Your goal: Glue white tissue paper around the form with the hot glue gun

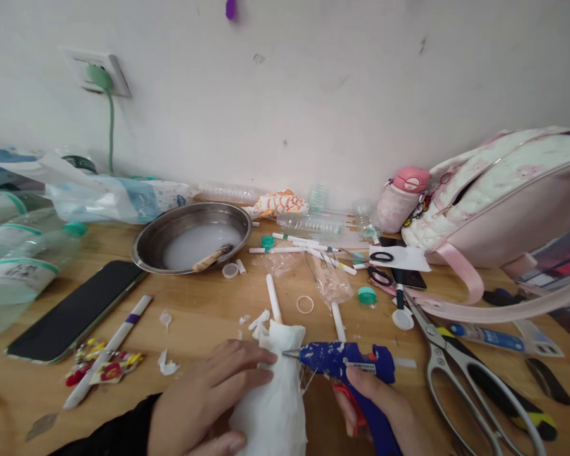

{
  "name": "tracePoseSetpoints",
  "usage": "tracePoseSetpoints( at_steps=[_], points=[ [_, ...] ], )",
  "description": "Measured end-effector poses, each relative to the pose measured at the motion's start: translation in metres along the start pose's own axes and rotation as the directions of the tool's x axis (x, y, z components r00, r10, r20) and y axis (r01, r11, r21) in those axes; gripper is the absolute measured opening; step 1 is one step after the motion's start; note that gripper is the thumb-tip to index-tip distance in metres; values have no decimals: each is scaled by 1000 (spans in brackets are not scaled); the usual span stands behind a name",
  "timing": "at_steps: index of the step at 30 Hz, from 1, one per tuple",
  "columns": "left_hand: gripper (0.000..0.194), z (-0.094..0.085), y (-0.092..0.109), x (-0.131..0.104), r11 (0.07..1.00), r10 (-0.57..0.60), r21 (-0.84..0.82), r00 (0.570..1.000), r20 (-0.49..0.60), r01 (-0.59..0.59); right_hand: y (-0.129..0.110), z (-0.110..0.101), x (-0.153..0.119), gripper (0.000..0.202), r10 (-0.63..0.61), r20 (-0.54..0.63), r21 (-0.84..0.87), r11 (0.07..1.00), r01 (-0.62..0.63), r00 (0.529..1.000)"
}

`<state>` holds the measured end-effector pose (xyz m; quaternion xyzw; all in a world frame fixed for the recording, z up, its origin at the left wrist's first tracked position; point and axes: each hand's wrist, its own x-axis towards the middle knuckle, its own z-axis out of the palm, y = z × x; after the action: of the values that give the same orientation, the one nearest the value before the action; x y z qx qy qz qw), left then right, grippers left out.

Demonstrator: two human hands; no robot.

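Observation:
My left hand [213, 392] grips a white paper-covered form [278, 405] from its left side, fingers lying across its upper part and thumb lower down. My right hand [380, 399] is wrapped round a blue hot glue gun [346, 360] with a red trigger. The gun's metal nozzle points left and meets the form near its top end, at my left fingertips. Just beyond the form lies a white stick [273, 297]. Small white scraps [259, 321] are beside it. A thin white ring [305, 304] lies farther back.
A metal bowl [145, 244] of cloudy liquid stands back left, near a phone [76, 310] and plastic bottles [23, 278]. Large scissors [439, 358] lie right, before a pink backpack [498, 196] and pink flask [401, 199]. A painted fish [282, 202] rests by the wall.

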<state>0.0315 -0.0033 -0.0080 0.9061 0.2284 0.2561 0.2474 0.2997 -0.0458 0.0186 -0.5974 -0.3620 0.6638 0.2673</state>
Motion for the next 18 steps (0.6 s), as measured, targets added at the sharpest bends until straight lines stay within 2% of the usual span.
tracePoseSetpoints(
  at_steps=[5, 9, 12, 15, 18],
  points=[
    [50, 0, -1, 0, 1000, -6, 0, 1000, 3, 6, -1, -5, 2, 59, -54, 7, -39, 998, 55, 999],
    [49, 0, 0, 1, 1000, -8, 7, 1000, -6, 8, 4, -9, 3, 59, -43, -21, 45, 998, 44, 999],
    [49, 0, 0, 1, 1000, 0, 9, 1000, -12, 0, 7, -8, 4, 58, -24, 3, 104, 994, 24, 1000],
    [49, 0, 0, 1, 1000, 5, 7, 1000, -9, -5, 6, -8, 4, 58, 3, 18, 51, 999, -4, 1000],
    [49, -1, 1, 2, 1000, 4, -2, 1000, -3, -4, 3, -9, 3, 60, -5, -21, 0, 1000, 5, 1000]
  ],
)
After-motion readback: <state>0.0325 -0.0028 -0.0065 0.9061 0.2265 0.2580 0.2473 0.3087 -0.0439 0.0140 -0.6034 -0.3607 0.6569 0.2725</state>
